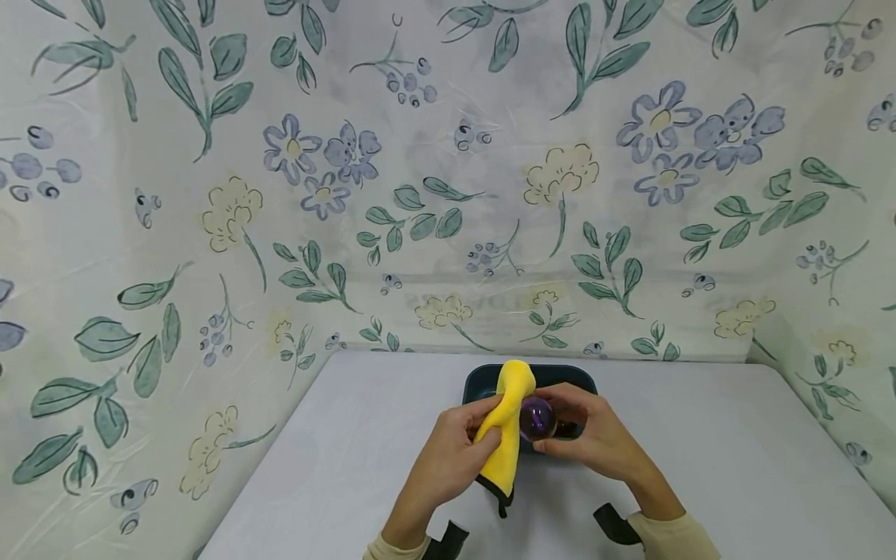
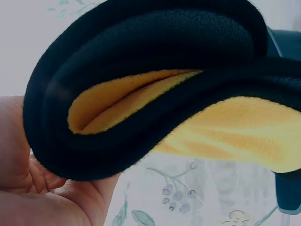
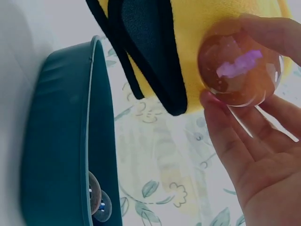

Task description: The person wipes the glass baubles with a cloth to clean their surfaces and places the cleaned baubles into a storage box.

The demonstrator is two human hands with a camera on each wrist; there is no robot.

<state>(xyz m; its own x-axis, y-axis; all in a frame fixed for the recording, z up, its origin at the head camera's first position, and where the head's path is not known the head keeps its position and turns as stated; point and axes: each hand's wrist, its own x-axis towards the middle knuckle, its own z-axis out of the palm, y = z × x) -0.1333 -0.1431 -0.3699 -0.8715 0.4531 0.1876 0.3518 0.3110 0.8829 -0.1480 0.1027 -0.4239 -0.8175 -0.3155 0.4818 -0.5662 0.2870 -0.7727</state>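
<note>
A yellow cloth with a black edge hangs folded from my left hand, whose fingers and thumb pinch it. In the left wrist view the cloth's folded black border hides most of the fingers. My right hand holds a clear purple ball between thumb and fingertips, beside the cloth. Seen from the right wrist, the ball has a purple shape inside and lies against or just in front of the yellow cloth; whether they touch I cannot tell.
Behind and below the hands a dark teal tub stands on the white table. Clear balls lie inside it, partly hidden by its wall. A floral-patterned sheet rises behind the table.
</note>
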